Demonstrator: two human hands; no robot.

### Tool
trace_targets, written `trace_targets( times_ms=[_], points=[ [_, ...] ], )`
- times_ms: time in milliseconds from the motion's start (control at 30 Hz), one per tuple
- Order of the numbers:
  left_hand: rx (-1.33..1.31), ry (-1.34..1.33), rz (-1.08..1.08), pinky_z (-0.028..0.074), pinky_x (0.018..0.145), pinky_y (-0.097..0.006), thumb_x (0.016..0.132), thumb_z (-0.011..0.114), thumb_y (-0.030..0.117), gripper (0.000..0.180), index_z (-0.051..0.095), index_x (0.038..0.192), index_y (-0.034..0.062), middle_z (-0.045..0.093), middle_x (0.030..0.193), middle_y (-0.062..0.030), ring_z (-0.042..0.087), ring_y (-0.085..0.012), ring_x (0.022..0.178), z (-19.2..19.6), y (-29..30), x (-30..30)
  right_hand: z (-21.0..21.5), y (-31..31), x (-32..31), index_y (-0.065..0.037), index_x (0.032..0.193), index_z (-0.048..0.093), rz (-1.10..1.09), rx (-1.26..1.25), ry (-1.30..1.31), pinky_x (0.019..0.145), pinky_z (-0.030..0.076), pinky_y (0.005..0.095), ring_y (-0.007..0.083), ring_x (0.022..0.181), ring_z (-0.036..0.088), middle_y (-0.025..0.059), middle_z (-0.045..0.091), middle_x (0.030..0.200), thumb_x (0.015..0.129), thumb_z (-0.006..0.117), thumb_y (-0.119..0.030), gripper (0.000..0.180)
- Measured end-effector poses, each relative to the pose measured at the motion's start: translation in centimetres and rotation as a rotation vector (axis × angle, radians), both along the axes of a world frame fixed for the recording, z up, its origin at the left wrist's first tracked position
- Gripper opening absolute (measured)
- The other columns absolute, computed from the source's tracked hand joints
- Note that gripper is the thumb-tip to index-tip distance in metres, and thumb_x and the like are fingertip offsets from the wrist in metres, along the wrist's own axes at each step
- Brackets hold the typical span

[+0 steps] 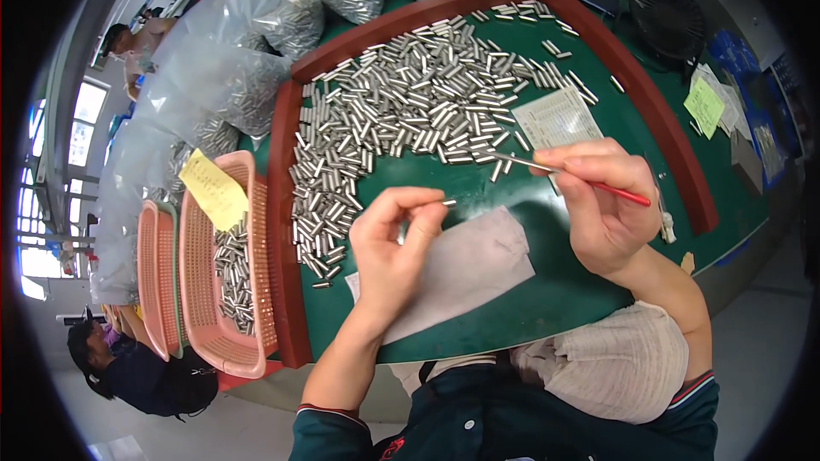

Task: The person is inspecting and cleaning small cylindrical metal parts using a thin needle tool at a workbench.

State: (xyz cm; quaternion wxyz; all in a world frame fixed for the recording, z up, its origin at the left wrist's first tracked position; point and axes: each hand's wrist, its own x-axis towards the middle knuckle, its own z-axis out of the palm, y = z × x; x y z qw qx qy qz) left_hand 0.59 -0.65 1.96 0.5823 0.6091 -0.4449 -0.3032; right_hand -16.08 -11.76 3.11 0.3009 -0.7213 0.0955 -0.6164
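Note:
My left hand [393, 243] pinches one small metal pin [448, 201] between thumb and fingertips, just above the green mat. A thin rod tool with a red handle [598, 183] is gripped in my right hand [598, 205], its metal tip reaching left toward the pile. Several shiny metal pins [410, 111] lie heaped on the green work surface [547, 290] inside a brown raised border [286, 290]. A grey cloth [470, 269] lies flat under and right of my left hand.
A pink basket [248, 350] with pins and a yellow note [213, 192] stands left of the border, another pink basket beside it. Clear bags of pins [248, 60] pile at the back left. A printed card [555, 119] lies on the mat. Another person sits at lower left.

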Motion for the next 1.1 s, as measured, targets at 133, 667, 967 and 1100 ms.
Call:
trace_targets(
  times_ms=[133,667,967,1100],
  points=[
    [0.062,1.001,-0.068,0.045,0.072,-0.024,0.084,0.058,0.004,0.013,0.055,0.096,0.0035,0.058,0.085,-0.0056,0.054,-0.0123,0.076,-1.3,-0.4,2.6,-0.2,0.3,-0.3,0.004,0.088,0.053,0.037,0.009,0.052,0.058,0.051,0.0261,0.0225,0.068,0.064,0.0185,0.064,0.079,0.072,0.064,0.01,0.02],
    [0.147,1.214,-0.025,0.049,0.071,-0.026,0.084,0.059,0.008,0.012,0.053,0.094,0.0057,0.06,0.085,-0.0055,0.058,-0.0128,0.075,-1.7,-0.8,3.4,-0.1,0.6,0.1,0.003,0.085,0.053,0.064,0.055,0.126,0.055,0.051,0.0262,0.0234,0.068,0.065,0.0165,0.064,0.075,0.074,0.065,0.007,0.017],
    [0.12,1.241,-0.024,0.05,0.073,-0.027,0.082,0.059,0.005,0.008,0.054,0.088,0.0052,0.061,0.086,-0.0075,0.06,-0.0141,0.077,-2.0,-0.6,3.4,-0.1,0.9,0.1,0.002,0.083,0.054,0.085,0.058,0.163,0.054,0.051,0.0262,0.0232,0.065,0.064,0.0156,0.065,0.075,0.072,0.066,0.007,0.017],
    [0.124,1.239,-0.023,0.05,0.073,-0.028,0.082,0.059,0.005,0.007,0.054,0.088,0.005,0.061,0.086,-0.0077,0.06,-0.0142,0.077,-2.0,-0.6,3.4,-0.1,0.9,0.1,0.002,0.082,0.054,0.087,0.052,0.169,0.054,0.051,0.0266,0.0232,0.065,0.064,0.0152,0.065,0.075,0.071,0.066,0.008,0.017]
  ],
)
